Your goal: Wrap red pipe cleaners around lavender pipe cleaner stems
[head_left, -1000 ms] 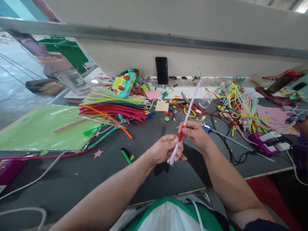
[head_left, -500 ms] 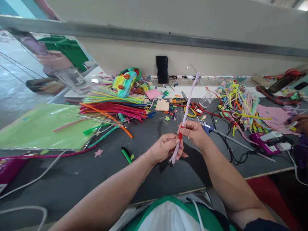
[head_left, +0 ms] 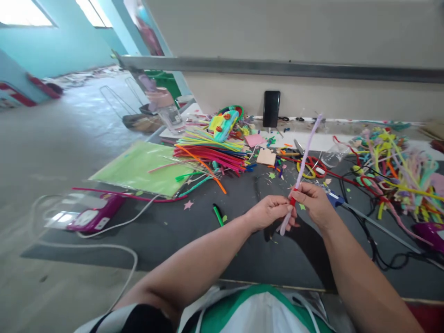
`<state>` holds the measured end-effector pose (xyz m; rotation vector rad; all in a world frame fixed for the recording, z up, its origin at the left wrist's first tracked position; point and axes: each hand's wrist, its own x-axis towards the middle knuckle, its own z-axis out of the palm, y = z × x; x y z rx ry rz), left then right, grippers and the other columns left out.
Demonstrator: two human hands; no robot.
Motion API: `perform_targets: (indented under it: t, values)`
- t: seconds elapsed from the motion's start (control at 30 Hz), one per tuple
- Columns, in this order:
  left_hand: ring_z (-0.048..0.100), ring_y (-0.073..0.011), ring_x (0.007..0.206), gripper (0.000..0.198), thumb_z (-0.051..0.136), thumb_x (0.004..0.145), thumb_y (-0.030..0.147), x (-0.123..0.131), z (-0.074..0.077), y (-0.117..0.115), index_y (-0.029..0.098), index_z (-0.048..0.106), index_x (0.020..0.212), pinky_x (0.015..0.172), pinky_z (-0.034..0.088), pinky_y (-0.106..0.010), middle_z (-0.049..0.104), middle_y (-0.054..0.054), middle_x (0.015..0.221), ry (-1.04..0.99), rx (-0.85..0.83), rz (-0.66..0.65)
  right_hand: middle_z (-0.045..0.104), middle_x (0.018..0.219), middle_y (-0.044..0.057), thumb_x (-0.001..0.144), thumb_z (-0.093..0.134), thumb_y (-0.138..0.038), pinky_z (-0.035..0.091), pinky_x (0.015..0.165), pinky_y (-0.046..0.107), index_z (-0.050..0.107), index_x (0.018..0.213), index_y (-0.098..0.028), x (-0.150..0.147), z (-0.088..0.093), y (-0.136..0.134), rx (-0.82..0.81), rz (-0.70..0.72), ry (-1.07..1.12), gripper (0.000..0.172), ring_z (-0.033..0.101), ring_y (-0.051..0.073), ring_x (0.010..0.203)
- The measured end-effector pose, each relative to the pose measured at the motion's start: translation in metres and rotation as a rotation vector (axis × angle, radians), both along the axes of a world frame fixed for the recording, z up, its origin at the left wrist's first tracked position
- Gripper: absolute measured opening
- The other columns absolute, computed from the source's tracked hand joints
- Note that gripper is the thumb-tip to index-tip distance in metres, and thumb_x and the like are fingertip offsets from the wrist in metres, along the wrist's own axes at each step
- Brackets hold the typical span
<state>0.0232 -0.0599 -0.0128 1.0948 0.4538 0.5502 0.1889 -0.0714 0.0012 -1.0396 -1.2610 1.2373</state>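
Note:
Both my hands hold a long pale lilac pipe cleaner (head_left: 305, 155) upright over the dark table mat (head_left: 173, 231). My left hand (head_left: 268, 212) is closed round its lower end. My right hand (head_left: 312, 201) pinches it just above, where a short red piece (head_left: 293, 200) is wrapped round it. The upper end of the pipe cleaner points up toward the wall.
A bundle of coloured pipe cleaners (head_left: 211, 155) and a green sheet (head_left: 138, 169) lie at left. A phone (head_left: 271, 108) leans on the wall. Scissors (head_left: 312, 166), a tangle of pipe cleaners (head_left: 398, 166), black cables (head_left: 367, 231), a green marker (head_left: 218, 215) and a purple glue gun (head_left: 92, 217) lie around.
The camera has swung to the left, showing the floor and the purple glue gun at left. My hands keep the same hold on the lilac pipe cleaner.

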Motion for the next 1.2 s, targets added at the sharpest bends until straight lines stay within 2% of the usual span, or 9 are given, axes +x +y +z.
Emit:
perform_targets:
  t: [0.3, 0.5, 0.7, 0.8, 0.87, 0.93, 1.0, 1.1, 1.2]
  values:
    - [0.062, -0.0143, 0.056, 0.036, 0.058, 0.078, 0.046, 0.000, 0.004, 0.001, 0.010, 0.059, 0.080, 0.051, 0.050, -0.024, 0.062, -0.005, 0.065, -0.011, 0.036, 0.044, 0.061, 0.067, 0.001, 0.075, 0.067, -0.034, 0.041, 0.054, 0.024, 0.069, 0.080, -0.019, 0.001, -0.002, 0.004, -0.034, 0.037, 0.041, 0.016, 0.053, 0.012, 0.057]
    - [0.063, -0.0138, 0.059, 0.037, 0.058, 0.079, 0.045, 0.001, 0.003, 0.002, 0.009, 0.058, 0.086, 0.055, 0.050, -0.024, 0.061, -0.006, 0.070, -0.086, 0.016, 0.019, 0.058, 0.063, 0.000, 0.076, 0.066, -0.035, 0.037, 0.052, 0.024, 0.068, 0.079, -0.019, 0.003, -0.003, 0.007, -0.039, 0.007, 0.029, 0.017, 0.048, 0.011, 0.056]
    - [0.062, -0.0144, 0.058, 0.036, 0.060, 0.077, 0.046, 0.003, -0.002, 0.004, 0.011, 0.057, 0.085, 0.056, 0.051, -0.027, 0.063, -0.006, 0.071, -0.003, 0.037, 0.052, 0.057, 0.068, 0.001, 0.078, 0.062, -0.037, 0.039, 0.054, 0.024, 0.065, 0.081, -0.018, 0.001, 0.002, 0.005, -0.042, 0.074, 0.008, 0.019, 0.049, 0.012, 0.059]
    - [0.061, -0.0135, 0.064, 0.033, 0.056, 0.080, 0.043, 0.005, 0.002, 0.007, 0.012, 0.060, 0.089, 0.064, 0.050, -0.027, 0.063, -0.005, 0.073, 0.100, 0.223, 0.194, 0.053, 0.063, -0.001, 0.078, 0.061, -0.039, 0.037, 0.054, 0.024, 0.063, 0.077, -0.019, 0.001, 0.003, 0.006, -0.003, 0.015, 0.016, 0.020, 0.045, 0.011, 0.057]
    - [0.060, -0.0120, 0.066, 0.029, 0.055, 0.080, 0.037, 0.004, 0.012, 0.012, 0.013, 0.062, 0.095, 0.067, 0.049, -0.025, 0.064, -0.004, 0.076, 0.202, 0.402, 0.398, 0.052, 0.063, -0.001, 0.079, 0.061, -0.039, 0.035, 0.055, 0.023, 0.063, 0.076, -0.019, 0.002, 0.002, 0.008, 0.024, -0.042, 0.030, 0.020, 0.044, 0.011, 0.058]
    - [0.060, -0.0108, 0.063, 0.029, 0.052, 0.081, 0.031, -0.002, 0.028, 0.020, 0.014, 0.061, 0.102, 0.065, 0.048, -0.023, 0.065, -0.004, 0.082, 0.296, 0.486, 0.580, 0.052, 0.064, -0.001, 0.079, 0.059, -0.040, 0.034, 0.054, 0.023, 0.063, 0.077, -0.019, 0.004, 0.002, 0.010, 0.035, -0.065, 0.042, 0.021, 0.043, 0.011, 0.057]
    - [0.061, -0.0117, 0.065, 0.029, 0.051, 0.080, 0.029, -0.013, 0.047, 0.034, 0.014, 0.062, 0.102, 0.063, 0.048, -0.023, 0.066, -0.005, 0.087, 0.412, 0.588, 0.649, 0.053, 0.064, -0.001, 0.080, 0.059, -0.040, 0.033, 0.053, 0.023, 0.063, 0.076, -0.019, 0.006, 0.002, 0.011, 0.042, -0.057, 0.055, 0.022, 0.042, 0.011, 0.056]
    - [0.063, -0.0155, 0.076, 0.026, 0.049, 0.080, 0.026, -0.041, 0.068, 0.069, 0.018, 0.066, 0.097, 0.074, 0.048, -0.026, 0.068, -0.003, 0.086, 0.739, 0.953, 0.677, 0.053, 0.064, 0.000, 0.081, 0.057, -0.039, 0.032, 0.053, 0.024, 0.063, 0.076, -0.018, 0.008, 0.004, 0.011, 0.040, -0.020, 0.087, 0.022, 0.043, 0.011, 0.056]
    - [0.059, -0.0205, 0.098, 0.029, 0.046, 0.080, 0.020, -0.075, 0.069, 0.109, 0.019, 0.067, 0.099, 0.088, 0.043, -0.029, 0.067, -0.006, 0.102, 1.138, 1.251, 0.639, 0.055, 0.065, 0.001, 0.082, 0.056, -0.038, 0.032, 0.054, 0.024, 0.065, 0.080, -0.018, 0.009, 0.005, 0.010, 0.025, 0.009, 0.106, 0.021, 0.044, 0.010, 0.056]
